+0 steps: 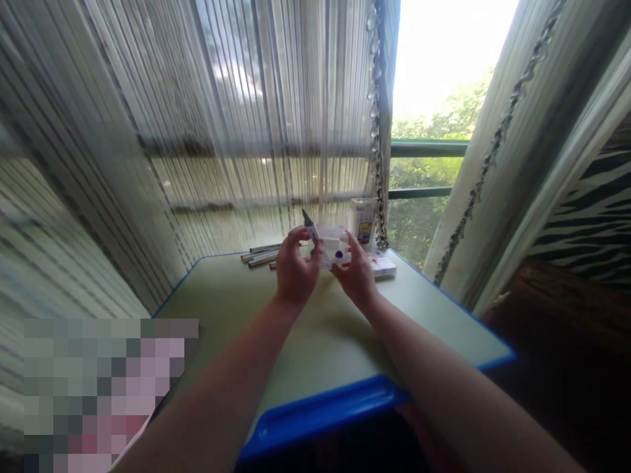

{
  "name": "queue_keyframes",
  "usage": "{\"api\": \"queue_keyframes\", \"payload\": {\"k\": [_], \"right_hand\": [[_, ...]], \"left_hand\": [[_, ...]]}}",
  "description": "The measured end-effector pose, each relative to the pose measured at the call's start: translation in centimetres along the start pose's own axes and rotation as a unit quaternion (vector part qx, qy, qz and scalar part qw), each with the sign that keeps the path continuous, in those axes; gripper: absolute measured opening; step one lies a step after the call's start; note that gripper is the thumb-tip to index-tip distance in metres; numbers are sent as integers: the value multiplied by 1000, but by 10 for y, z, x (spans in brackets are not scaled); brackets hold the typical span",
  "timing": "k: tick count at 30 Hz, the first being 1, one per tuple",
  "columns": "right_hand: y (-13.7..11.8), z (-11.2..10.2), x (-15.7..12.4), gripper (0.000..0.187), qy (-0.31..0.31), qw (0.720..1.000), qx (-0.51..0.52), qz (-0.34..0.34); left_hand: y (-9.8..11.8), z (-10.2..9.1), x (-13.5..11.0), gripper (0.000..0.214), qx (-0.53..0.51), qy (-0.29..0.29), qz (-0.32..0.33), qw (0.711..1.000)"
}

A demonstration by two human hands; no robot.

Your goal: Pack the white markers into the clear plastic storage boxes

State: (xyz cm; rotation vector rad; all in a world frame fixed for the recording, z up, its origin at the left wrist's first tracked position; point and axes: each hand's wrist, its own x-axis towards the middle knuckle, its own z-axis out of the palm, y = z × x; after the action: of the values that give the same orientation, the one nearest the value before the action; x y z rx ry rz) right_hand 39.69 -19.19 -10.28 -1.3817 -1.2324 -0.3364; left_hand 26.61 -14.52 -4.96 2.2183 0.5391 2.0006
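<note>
My left hand [296, 266] is closed around a marker [310, 226] whose dark tip points up and to the left. My right hand [355, 270] grips a small clear plastic box [334, 243] with a purple spot on its front. Both hands are raised together above the far part of a pale green table [315, 335] with a blue rim. The marker's tip is right beside the box's upper left corner.
Several markers [261, 255] lie on the table behind my left hand. A clear jar [362, 220] and a flat white pack [382, 264] stand at the far right. Striped curtains hang close behind, with a window and railing to the right.
</note>
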Motion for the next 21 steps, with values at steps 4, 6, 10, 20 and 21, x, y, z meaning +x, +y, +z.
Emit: {"api": "queue_keyframes", "payload": {"k": [4, 6, 10, 20, 21], "right_hand": [[0, 0, 0, 77, 6, 1000, -6, -1], [0, 0, 1, 76, 6, 1000, -5, -5], [-3, -1, 1, 73, 12, 1000, -7, -14], [0, 0, 2, 69, 27, 999, -11, -27], [1, 0, 2, 69, 31, 999, -11, -29]], "left_hand": [[2, -1, -2, 16, 46, -26, 42, 998], [2, 0, -3, 16, 66, -38, 66, 995], [4, 0, -3, 16, 90, -59, 80, 991], [9, -2, -3, 14, 93, -109, 68, 987], [8, -2, -3, 13, 96, -116, 66, 986]]}}
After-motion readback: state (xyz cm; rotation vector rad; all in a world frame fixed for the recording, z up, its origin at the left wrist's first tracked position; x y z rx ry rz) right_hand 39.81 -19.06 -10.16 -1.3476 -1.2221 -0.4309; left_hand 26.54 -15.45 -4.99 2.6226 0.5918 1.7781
